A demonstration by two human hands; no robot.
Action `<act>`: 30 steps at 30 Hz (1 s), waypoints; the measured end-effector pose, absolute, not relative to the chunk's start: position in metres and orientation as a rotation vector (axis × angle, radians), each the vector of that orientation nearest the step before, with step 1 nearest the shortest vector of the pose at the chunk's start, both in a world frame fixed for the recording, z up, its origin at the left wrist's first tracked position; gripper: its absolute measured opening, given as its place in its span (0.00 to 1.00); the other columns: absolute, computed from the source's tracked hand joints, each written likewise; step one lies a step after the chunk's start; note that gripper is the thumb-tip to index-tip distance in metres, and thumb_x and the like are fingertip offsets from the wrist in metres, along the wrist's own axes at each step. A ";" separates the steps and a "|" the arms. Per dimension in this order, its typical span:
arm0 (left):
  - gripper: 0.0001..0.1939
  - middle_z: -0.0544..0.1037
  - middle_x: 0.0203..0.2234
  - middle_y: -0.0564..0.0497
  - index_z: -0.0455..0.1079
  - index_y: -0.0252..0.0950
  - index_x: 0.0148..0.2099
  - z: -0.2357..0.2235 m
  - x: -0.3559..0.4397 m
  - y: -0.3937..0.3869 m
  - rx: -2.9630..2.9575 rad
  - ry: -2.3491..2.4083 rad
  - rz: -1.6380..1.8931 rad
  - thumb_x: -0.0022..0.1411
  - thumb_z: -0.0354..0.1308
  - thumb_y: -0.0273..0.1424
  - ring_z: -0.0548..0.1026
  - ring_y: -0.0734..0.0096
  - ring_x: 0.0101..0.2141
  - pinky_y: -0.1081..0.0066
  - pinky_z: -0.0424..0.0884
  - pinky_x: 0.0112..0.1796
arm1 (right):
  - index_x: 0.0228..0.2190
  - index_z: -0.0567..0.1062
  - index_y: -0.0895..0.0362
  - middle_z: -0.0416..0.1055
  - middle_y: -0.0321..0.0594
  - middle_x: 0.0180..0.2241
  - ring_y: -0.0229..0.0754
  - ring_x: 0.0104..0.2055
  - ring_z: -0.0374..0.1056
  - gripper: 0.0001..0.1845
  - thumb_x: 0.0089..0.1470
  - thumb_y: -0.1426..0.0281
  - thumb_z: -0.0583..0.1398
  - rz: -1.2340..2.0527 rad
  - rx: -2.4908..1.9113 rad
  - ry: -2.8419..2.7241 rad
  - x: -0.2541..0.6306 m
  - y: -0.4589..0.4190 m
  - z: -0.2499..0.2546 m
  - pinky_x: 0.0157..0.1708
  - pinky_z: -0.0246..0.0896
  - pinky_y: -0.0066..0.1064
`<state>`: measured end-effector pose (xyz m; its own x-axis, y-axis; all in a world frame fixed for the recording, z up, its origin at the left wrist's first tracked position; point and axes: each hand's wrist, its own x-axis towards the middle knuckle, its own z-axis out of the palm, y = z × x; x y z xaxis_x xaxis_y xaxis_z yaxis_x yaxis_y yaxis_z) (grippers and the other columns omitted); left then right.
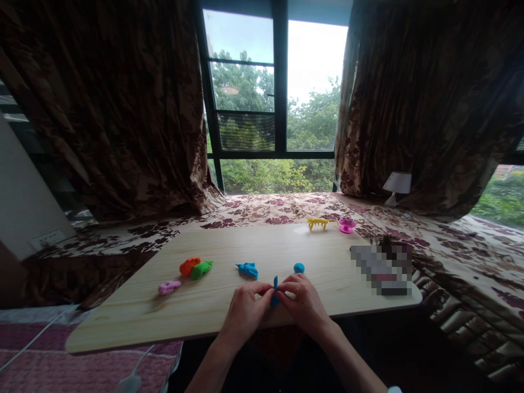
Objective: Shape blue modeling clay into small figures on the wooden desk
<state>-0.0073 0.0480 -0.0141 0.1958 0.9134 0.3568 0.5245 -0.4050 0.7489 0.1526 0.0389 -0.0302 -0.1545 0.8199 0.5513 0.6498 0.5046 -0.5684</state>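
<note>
Near the front edge of the table, both my hands pinch one small piece of blue modelling clay. My left hand has it from the left, thumb and fingertips pressed together. From the other side my right hand grips it the same way. A thin tip of the clay sticks up between the fingers; its lower part is partly hidden. Just beyond my right hand lies a rounded blue clay lump. A shaped blue clay piece with a pointed left end rests beyond my left hand.
Orange, green and pink clay lie on the table's left. At the back right stand a yellow four-legged clay figure and a magenta clay piece. A blurred-out object covers the right end. A lamp stands beyond.
</note>
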 end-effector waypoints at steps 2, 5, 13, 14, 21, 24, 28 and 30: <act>0.11 0.81 0.29 0.52 0.77 0.41 0.36 -0.014 -0.007 0.048 2.026 1.326 1.112 0.55 0.54 0.34 0.77 0.66 0.34 0.72 0.69 0.37 | 0.30 0.79 0.51 0.72 0.37 0.29 0.41 0.36 0.64 0.05 0.52 0.68 0.61 0.242 -1.217 -1.880 0.152 0.039 -0.030 0.40 0.57 0.33; 0.11 0.81 0.29 0.52 0.77 0.41 0.36 -0.015 -0.006 0.046 2.051 1.330 1.128 0.56 0.54 0.34 0.76 0.67 0.33 0.71 0.69 0.37 | 0.30 0.79 0.52 0.72 0.37 0.29 0.41 0.36 0.64 0.05 0.52 0.68 0.61 0.239 -1.216 -1.884 0.152 0.039 -0.031 0.39 0.57 0.33; 0.12 0.80 0.27 0.51 0.78 0.40 0.35 -0.019 -0.006 0.045 2.131 1.385 1.131 0.57 0.52 0.34 0.75 0.66 0.32 0.70 0.67 0.38 | 0.30 0.79 0.52 0.72 0.37 0.28 0.41 0.35 0.64 0.05 0.52 0.68 0.61 0.233 -1.212 -1.892 0.153 0.040 -0.032 0.39 0.57 0.32; 0.12 0.80 0.27 0.50 0.78 0.40 0.35 -0.019 -0.006 0.045 2.133 1.387 1.131 0.57 0.52 0.34 0.75 0.66 0.32 0.70 0.67 0.38 | 0.30 0.79 0.52 0.72 0.37 0.28 0.41 0.35 0.64 0.05 0.52 0.68 0.61 0.233 -1.212 -1.893 0.153 0.040 -0.032 0.39 0.57 0.32; 0.12 0.80 0.27 0.51 0.77 0.40 0.35 -0.021 -0.005 0.046 2.137 1.365 1.124 0.57 0.52 0.33 0.75 0.67 0.32 0.70 0.68 0.39 | 0.30 0.79 0.50 0.72 0.37 0.28 0.42 0.36 0.64 0.06 0.53 0.68 0.60 0.231 -1.218 -1.907 0.153 0.039 -0.030 0.39 0.58 0.33; 0.12 0.81 0.31 0.50 0.77 0.40 0.38 -0.022 -0.007 0.045 2.077 1.351 1.124 0.57 0.52 0.34 0.76 0.66 0.35 0.70 0.69 0.40 | 0.33 0.79 0.48 0.72 0.37 0.29 0.42 0.36 0.64 0.07 0.53 0.69 0.60 0.232 -1.211 -1.930 0.156 0.037 -0.027 0.39 0.58 0.33; 0.14 0.80 0.40 0.49 0.75 0.39 0.42 -0.026 -0.013 0.044 1.940 1.378 1.130 0.57 0.53 0.36 0.75 0.64 0.43 0.66 0.67 0.46 | 0.38 0.78 0.49 0.73 0.38 0.31 0.43 0.38 0.64 0.11 0.55 0.71 0.58 0.231 -1.218 -1.933 0.163 0.034 -0.027 0.41 0.58 0.34; 0.14 0.79 0.40 0.49 0.75 0.40 0.42 -0.027 -0.017 0.043 1.955 1.392 1.135 0.57 0.52 0.35 0.74 0.64 0.44 0.66 0.66 0.47 | 0.38 0.77 0.50 0.73 0.38 0.33 0.44 0.39 0.64 0.12 0.55 0.73 0.57 0.232 -1.230 -1.924 0.165 0.033 -0.029 0.42 0.58 0.35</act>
